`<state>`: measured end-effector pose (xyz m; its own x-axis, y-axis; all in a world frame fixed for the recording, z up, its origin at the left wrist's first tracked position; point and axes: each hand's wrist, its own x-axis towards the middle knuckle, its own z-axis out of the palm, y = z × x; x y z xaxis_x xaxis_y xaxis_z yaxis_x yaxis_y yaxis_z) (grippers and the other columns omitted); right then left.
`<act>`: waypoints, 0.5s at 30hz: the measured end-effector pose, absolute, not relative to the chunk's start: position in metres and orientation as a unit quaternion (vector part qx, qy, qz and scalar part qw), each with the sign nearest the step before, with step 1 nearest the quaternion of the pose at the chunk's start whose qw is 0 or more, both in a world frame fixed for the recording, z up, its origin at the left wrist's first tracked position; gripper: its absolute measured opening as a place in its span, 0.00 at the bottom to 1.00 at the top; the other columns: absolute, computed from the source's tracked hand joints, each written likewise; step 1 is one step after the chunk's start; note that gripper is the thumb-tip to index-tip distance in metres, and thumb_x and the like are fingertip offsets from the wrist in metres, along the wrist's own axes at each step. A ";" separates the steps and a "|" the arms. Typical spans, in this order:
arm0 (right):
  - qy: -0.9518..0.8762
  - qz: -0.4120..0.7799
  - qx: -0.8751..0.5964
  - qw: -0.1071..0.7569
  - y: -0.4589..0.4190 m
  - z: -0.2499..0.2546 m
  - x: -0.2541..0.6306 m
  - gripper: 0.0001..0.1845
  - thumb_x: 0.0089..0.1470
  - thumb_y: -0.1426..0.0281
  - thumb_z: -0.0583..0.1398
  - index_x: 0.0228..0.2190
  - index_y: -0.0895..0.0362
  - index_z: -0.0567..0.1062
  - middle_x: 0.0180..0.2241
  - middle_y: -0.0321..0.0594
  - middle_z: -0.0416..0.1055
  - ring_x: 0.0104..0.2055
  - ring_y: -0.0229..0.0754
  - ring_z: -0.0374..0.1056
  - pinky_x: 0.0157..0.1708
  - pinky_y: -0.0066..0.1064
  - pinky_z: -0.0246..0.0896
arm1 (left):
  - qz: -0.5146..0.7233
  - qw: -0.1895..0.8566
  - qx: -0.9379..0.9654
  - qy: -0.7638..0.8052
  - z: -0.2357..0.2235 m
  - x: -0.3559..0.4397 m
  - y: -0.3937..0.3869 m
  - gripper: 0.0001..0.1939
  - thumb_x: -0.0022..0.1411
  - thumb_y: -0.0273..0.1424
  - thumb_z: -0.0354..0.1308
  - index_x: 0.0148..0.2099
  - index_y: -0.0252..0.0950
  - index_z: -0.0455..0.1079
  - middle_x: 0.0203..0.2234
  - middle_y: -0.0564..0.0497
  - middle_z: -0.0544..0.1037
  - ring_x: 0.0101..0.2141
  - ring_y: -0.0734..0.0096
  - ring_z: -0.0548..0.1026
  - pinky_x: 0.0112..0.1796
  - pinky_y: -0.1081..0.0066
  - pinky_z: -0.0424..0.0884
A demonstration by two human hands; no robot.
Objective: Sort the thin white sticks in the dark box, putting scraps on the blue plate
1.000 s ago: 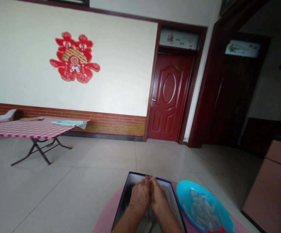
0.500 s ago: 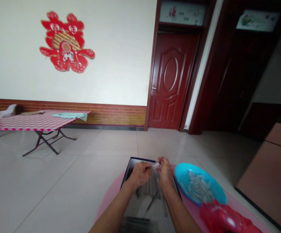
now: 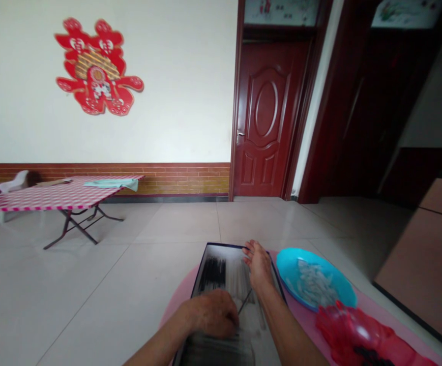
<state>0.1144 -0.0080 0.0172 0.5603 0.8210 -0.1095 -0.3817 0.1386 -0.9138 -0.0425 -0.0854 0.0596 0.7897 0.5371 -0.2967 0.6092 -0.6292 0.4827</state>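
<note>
An oblong box (image 3: 224, 247) with a dark blue rim and pale inside lies in front of me. In its far half a bundle of thin black sticks (image 3: 213, 270) sits left of a row of pale, see-through thin sticks (image 3: 236, 274). My left hand (image 3: 216, 312) is low over the near half, above more dark sticks, its fingers bent downward and blurred; what they touch is hidden. At the box's far right rim is my right hand (image 3: 259, 265), fingers apart, with nothing plainly in it. A lone dark stick (image 3: 245, 302) slants between the hands.
Right of the box, a blue basin (image 3: 287, 259) holds many small clear pieces (image 3: 316, 282). A red plastic bag (image 3: 358, 328) with something dark lies nearer me. All rest on a pink round surface (image 3: 180, 294). A checked folding table (image 3: 53, 195) stands back left, a brown cabinet (image 3: 422, 264) at right.
My hands were together over the box's far end, with a small whitish piece between them half a second ago. They have parted: the left came back toward me, the right stayed near the rim.
</note>
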 end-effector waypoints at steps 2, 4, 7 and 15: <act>-0.213 0.420 -0.508 0.721 -0.008 0.019 0.114 0.22 0.43 0.55 0.57 0.37 0.57 0.75 0.39 0.43 0.77 0.35 0.42 0.72 0.26 0.28 0.63 | -0.046 0.269 0.912 0.305 0.053 -0.043 -0.093 0.17 0.51 0.24 0.53 0.40 0.38 0.79 0.34 0.49 0.83 0.34 0.66 0.80 0.34 0.75 0.72; -0.211 0.423 -0.509 0.719 -0.009 0.020 0.114 0.22 0.43 0.55 0.58 0.36 0.57 0.75 0.38 0.43 0.78 0.35 0.42 0.73 0.25 0.28 0.63 | -0.043 0.243 0.918 0.309 0.049 -0.042 -0.100 0.17 0.50 0.23 0.53 0.40 0.38 0.79 0.34 0.47 0.82 0.35 0.64 0.80 0.36 0.74 0.72; -0.211 0.430 -0.505 0.718 -0.009 0.021 0.114 0.22 0.42 0.55 0.58 0.36 0.57 0.75 0.38 0.43 0.78 0.34 0.42 0.73 0.25 0.28 0.63 | -0.038 0.195 0.925 0.322 0.050 -0.043 -0.108 0.16 0.49 0.21 0.54 0.37 0.37 0.80 0.32 0.46 0.82 0.34 0.63 0.80 0.36 0.72 0.73; -0.218 0.437 -0.499 0.716 -0.011 0.023 0.111 0.22 0.42 0.56 0.59 0.36 0.58 0.75 0.37 0.44 0.78 0.32 0.41 0.72 0.24 0.27 0.62 | -0.053 0.168 0.921 0.347 0.062 -0.036 -0.104 0.15 0.51 0.24 0.55 0.38 0.38 0.80 0.32 0.47 0.82 0.35 0.63 0.80 0.38 0.72 0.73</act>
